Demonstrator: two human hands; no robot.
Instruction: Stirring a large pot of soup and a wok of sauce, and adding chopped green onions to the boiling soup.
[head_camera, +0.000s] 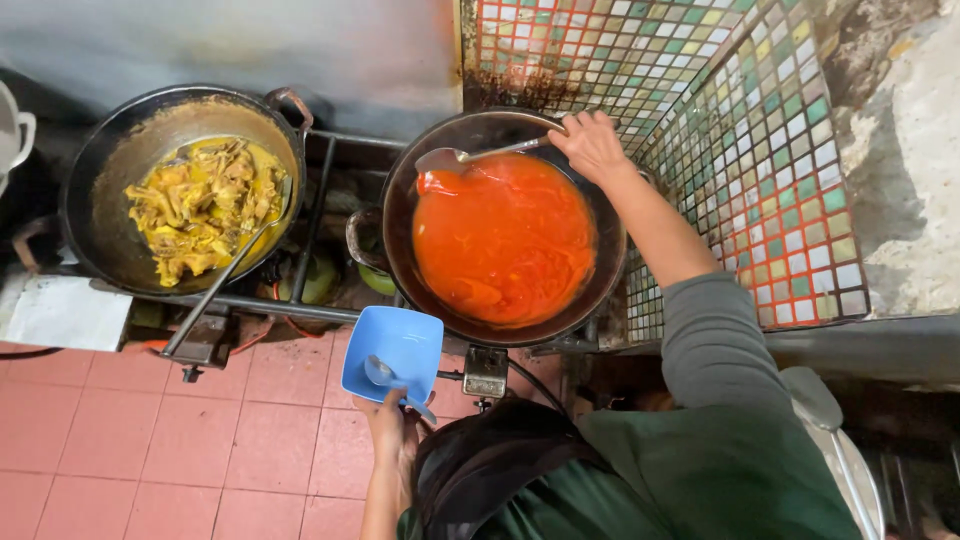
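Head view looks straight down on a person in a green top standing at a gas stove. Right hand (592, 146) reaches over the far rim of a dark wok (600, 270) and its fingers are closed around the end of a metal spatula (470, 155), whose blade rests at the upper left edge of the orange-red sauce (505, 240) filling that wok. Left hand (393, 425) is held low over the pink floor tiles (150, 440), fingers wrapped on the near edge of a square blue bowl (395, 352), which sits just beside the front rim of the wok; a metal spoon (383, 374) lies inside the bowl, pinned at the same grip. To the left, well apart, a second wok (110, 180) holds yellow chicken pieces (200, 205), with a long ladle (225, 275) leaning out over its rim. A coloured mosaic tile wall (760, 130) stands behind and to the right.
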